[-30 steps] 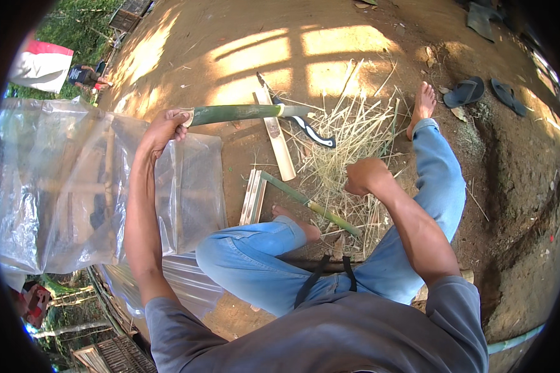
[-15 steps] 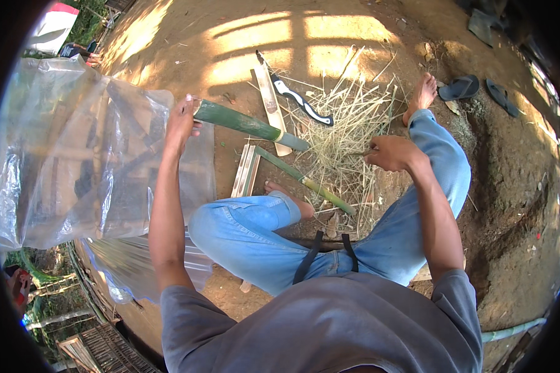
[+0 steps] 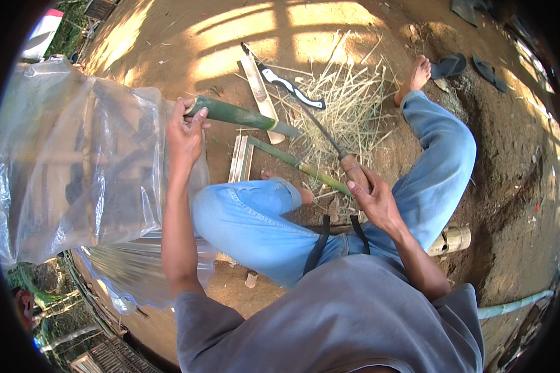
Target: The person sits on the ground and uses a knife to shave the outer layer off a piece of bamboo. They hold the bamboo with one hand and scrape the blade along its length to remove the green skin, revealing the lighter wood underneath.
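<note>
My left hand (image 3: 186,133) is closed around the near-left end of a green bamboo piece (image 3: 239,116), its thumb over the top. The bamboo points right and slightly toward me, ending in a paler grey-green section. My right hand (image 3: 378,200) grips the wooden handle of a knife (image 3: 353,168), in front of my right thigh. Its long, thin, dark blade slants up and left, across pale bamboo shavings (image 3: 348,93), and its tip lies near a saw with a white and black handle (image 3: 292,89). Blade and bamboo appear apart.
A split bamboo slat (image 3: 258,87) lies beyond the held piece. Between my legs rests a slender green bamboo stick (image 3: 298,165), beside pale strips (image 3: 241,160). Clear plastic sheeting (image 3: 74,168) covers the left side. Sandals (image 3: 448,65) lie beyond my right foot.
My right hand has come back toward my body and turned, so the knife's handle and blade now show plainly. My left hand's thumb now lies over the bamboo. The whole view has shifted slightly.
</note>
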Available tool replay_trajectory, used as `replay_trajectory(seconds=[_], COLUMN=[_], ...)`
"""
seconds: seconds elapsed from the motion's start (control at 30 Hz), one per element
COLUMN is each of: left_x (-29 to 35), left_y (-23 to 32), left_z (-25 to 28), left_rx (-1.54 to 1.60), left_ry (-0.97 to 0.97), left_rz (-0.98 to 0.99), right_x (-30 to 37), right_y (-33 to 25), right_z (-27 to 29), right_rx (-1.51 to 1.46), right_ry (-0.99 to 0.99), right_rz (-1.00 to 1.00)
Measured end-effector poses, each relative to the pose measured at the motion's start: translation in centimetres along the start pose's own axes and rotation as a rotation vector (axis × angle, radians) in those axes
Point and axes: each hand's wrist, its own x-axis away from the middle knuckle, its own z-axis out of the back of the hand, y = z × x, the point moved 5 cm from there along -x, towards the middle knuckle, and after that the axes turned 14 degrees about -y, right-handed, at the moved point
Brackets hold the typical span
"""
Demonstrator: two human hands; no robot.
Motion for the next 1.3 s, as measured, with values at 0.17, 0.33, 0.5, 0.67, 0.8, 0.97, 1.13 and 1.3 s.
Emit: replay_trajectory(seconds=[0.17, 0.33, 0.5, 0.67, 0.8, 0.97, 1.13, 1.3], left_x=[3.0, 4.3, 7.1, 7.9, 8.7, 9.1, 8.8, 9.5], left_y=[2.6, 0.6, 1.5, 1.5, 1.5, 1.3, 1.2, 0.5], left_z=[-1.5, -3.8, -3.6, -4.0, -4.3, -4.1, -4.0, -3.6], left_rx=[0.004, -0.063, -0.149, -0.222, -0.241, -0.285, -0.265, -0.257], left_ry=[0.028, -0.038, 0.011, 0.036, 0.033, -0.004, -0.015, -0.018], left_rz=[-0.058, 0.000, 0.095, 0.160, 0.176, 0.110, 0.175, 0.160], right_x=[0.8, -3.9, -5.6, -7.4, -8.1, -9.9, -8.4, -9.7], right_y=[-0.3, -0.9, -1.7, -2.2, 0.7, 7.7, 6.8, 10.3], right_z=[-2.4, -3.8, -6.2, -7.7, -8.5, -8.2, -9.1, -8.1], right_rx=[-0.035, -0.045, 0.021, 0.111, 0.115, 0.163, 0.162, 0.266], right_ry=[0.007, -0.125, -0.163, -0.384, -0.379, -0.401, -0.301, -0.390], right_rz=[-0.037, -0.101, 0.167, 0.063, 0.066, -0.205, 0.004, -0.090])
